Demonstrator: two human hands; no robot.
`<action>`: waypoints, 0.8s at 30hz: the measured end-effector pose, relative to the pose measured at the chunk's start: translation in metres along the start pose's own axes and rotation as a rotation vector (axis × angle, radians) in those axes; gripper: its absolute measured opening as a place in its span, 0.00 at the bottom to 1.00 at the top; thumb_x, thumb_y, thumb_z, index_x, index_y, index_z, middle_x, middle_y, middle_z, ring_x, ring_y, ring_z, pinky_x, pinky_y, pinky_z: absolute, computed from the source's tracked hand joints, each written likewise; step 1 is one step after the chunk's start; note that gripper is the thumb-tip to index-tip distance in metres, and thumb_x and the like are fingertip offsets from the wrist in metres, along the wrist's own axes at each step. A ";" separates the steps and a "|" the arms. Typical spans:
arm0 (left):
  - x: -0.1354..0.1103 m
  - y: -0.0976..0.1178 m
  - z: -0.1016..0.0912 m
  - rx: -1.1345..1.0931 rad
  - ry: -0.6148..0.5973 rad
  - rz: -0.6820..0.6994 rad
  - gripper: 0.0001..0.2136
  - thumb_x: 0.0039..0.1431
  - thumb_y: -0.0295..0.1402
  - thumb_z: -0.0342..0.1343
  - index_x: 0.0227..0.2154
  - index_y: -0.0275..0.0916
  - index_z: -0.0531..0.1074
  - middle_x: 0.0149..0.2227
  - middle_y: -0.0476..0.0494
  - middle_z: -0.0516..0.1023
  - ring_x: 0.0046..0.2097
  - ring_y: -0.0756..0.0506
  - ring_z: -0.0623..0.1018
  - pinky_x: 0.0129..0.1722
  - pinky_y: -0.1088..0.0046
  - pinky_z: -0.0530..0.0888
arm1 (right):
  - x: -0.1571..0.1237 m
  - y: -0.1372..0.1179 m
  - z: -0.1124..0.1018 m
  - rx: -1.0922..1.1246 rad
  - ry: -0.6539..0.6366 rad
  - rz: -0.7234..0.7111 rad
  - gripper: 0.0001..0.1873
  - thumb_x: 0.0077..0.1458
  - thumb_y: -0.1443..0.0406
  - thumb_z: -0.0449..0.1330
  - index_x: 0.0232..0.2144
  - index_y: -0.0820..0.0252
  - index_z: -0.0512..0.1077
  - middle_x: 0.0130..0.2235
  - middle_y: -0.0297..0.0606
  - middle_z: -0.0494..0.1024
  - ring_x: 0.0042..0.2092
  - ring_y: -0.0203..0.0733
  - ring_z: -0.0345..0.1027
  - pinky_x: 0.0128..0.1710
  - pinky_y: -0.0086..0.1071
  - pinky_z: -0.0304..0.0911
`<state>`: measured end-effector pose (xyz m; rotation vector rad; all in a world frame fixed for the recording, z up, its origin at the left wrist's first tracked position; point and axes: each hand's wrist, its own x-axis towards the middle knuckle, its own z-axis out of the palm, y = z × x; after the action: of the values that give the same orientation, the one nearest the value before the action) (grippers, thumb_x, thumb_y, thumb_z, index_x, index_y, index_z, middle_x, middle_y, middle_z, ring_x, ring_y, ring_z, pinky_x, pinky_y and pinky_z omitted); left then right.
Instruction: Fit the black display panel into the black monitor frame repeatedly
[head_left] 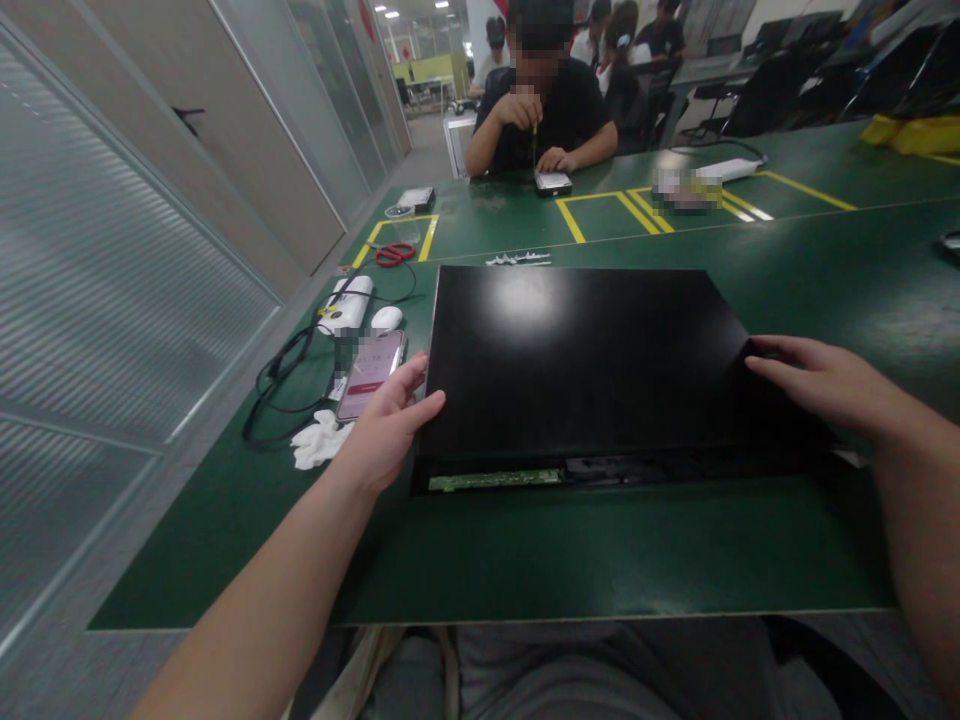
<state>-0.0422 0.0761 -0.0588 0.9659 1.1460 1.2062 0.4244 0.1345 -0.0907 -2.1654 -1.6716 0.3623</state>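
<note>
A black flat display panel lies in front of me, its glossy face up and catching a lamp's reflection. Along its near edge a narrow green circuit board is exposed, with dark strip parts beside it. My left hand grips the panel's left edge, thumb on top and fingers at the side. At the right edge my right hand pinches the panel between thumb and fingers. The undersides of both grips are hidden.
Left of the panel lie a phone, crumpled white tissue, a white mouse-like case, a power strip, black cables and red-handled scissors. Across the table a person holds a screwdriver over a hard drive.
</note>
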 end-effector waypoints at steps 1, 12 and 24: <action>-0.001 0.001 0.001 -0.009 -0.002 -0.001 0.30 0.43 0.29 0.73 0.53 0.40 0.75 0.57 0.40 0.78 0.62 0.35 0.73 0.59 0.61 0.73 | -0.002 -0.003 -0.001 0.097 -0.014 0.072 0.27 0.48 0.52 0.58 0.48 0.58 0.76 0.50 0.47 0.80 0.49 0.54 0.75 0.53 0.47 0.68; 0.000 0.004 0.005 -0.042 -0.012 0.005 0.35 0.44 0.31 0.72 0.58 0.41 0.67 0.44 0.40 0.84 0.53 0.35 0.80 0.50 0.61 0.79 | -0.003 -0.007 -0.011 0.835 0.148 0.241 0.15 0.29 0.66 0.67 0.27 0.57 0.77 0.42 0.45 0.81 0.46 0.51 0.73 0.46 0.43 0.70; 0.002 0.002 0.003 -0.035 0.023 0.113 0.29 0.47 0.30 0.70 0.54 0.41 0.69 0.50 0.39 0.82 0.58 0.34 0.77 0.54 0.60 0.76 | -0.028 -0.032 -0.038 0.915 0.214 0.096 0.35 0.52 0.63 0.50 0.63 0.62 0.68 0.66 0.54 0.65 0.65 0.65 0.60 0.59 0.61 0.61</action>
<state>-0.0400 0.0783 -0.0569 1.0040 1.0970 1.3270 0.4051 0.1094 -0.0433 -1.5137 -0.9832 0.7206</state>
